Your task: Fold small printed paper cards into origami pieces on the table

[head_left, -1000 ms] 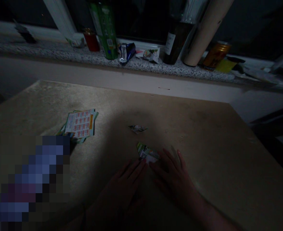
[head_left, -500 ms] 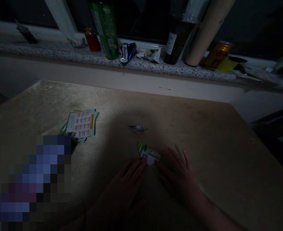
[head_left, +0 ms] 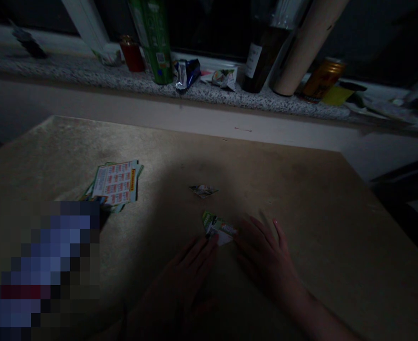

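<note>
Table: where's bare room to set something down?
Bare table runs right of the right hand toward the right edge; a smaller patch lies between the card stack and folded paper. Crowded: the windowsill, and around the green paper by the left hand.

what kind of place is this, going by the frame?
Probably a dim room in a home, at night: a table pushed up near a stone sill cluttered with a can and bottles, under dark window panes.
</note>
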A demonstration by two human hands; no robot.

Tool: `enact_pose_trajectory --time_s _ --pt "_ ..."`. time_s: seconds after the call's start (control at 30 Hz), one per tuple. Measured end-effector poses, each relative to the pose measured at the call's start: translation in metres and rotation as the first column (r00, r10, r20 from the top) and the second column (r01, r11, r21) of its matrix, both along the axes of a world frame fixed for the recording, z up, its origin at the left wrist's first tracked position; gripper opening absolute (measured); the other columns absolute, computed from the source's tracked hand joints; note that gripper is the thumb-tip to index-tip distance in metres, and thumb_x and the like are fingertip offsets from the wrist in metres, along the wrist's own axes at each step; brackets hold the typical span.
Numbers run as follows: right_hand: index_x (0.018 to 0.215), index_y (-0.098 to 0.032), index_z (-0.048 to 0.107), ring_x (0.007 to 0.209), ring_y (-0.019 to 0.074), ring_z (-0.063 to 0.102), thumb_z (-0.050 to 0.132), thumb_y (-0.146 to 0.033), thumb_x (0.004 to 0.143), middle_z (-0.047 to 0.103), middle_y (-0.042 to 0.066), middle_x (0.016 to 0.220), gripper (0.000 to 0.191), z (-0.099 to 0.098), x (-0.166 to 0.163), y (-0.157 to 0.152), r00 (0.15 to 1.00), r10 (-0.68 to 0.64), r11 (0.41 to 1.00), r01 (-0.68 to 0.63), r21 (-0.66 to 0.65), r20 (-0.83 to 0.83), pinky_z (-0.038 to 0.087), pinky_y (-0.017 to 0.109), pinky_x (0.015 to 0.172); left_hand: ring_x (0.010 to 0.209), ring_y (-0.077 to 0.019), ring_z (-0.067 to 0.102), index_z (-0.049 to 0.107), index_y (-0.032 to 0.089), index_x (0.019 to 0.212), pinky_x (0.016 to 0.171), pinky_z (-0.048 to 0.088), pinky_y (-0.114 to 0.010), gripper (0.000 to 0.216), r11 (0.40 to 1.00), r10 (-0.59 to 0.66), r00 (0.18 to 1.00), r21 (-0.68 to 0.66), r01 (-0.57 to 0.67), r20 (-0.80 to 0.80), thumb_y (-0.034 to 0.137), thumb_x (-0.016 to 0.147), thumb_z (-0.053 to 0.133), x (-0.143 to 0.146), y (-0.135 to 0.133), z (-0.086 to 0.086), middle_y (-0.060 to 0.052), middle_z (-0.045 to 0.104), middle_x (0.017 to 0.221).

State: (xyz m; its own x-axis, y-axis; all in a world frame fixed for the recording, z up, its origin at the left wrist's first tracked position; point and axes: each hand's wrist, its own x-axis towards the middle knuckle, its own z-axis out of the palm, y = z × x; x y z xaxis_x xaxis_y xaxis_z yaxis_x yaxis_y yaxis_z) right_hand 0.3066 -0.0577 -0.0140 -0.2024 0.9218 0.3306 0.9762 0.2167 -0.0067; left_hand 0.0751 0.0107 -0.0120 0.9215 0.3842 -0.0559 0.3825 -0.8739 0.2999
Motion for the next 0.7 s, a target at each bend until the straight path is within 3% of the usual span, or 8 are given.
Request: enact_pose_trajectory --time_s 0.33,0.53,0.7 --pt "0.115 -0.022 0.062 0.123 0.026 0.045 0.044 -0.03 0.093 0.059 0.007 0.125 0.029 0.0 -0.001 0.001 1.0 0.023 1.0 -0.024 -0.011 -0.014 0.018 0.056 0.109 0.139 -0.0261 0.015 0.002 0.019 0.148 0.112 0.015 -0.04 0.084 0.999 -0.022 0.999 -0.05 0.02 -0.033 0.056 0.086 0.045 0.004 0.005 0.002 -0.006 0.009 0.154" --pt "0.121 -0.025 0.057 0.126 0.0263 0.042 0.049 -0.037 0.091 0.054 0.008 0.131 0.034 0.0 -0.002 0.0 0.997 0.068 0.997 -0.069 -0.024 -0.021 0.017 0.056 0.109 0.139 -0.0272 0.014 0.004 0.016 0.147 0.112 0.014 -0.041 0.084 0.999 -0.029 0.995 -0.047 0.025 -0.095 0.061 0.086 0.039 0.009 0.005 0.01 -0.007 0.01 0.154" --pt "0.121 -0.027 0.058 0.129 0.0279 0.039 0.048 -0.034 0.091 0.05 0.01 0.135 0.032 0.004 0.0 0.002 0.998 0.057 0.995 -0.059 -0.075 -0.027 0.023 0.059 0.106 0.139 -0.0272 0.015 0.008 0.013 0.147 0.112 0.013 -0.041 0.084 0.999 -0.028 0.989 -0.043 0.022 -0.143 0.061 0.085 0.04 0.012 0.005 0.014 -0.008 0.009 0.154"
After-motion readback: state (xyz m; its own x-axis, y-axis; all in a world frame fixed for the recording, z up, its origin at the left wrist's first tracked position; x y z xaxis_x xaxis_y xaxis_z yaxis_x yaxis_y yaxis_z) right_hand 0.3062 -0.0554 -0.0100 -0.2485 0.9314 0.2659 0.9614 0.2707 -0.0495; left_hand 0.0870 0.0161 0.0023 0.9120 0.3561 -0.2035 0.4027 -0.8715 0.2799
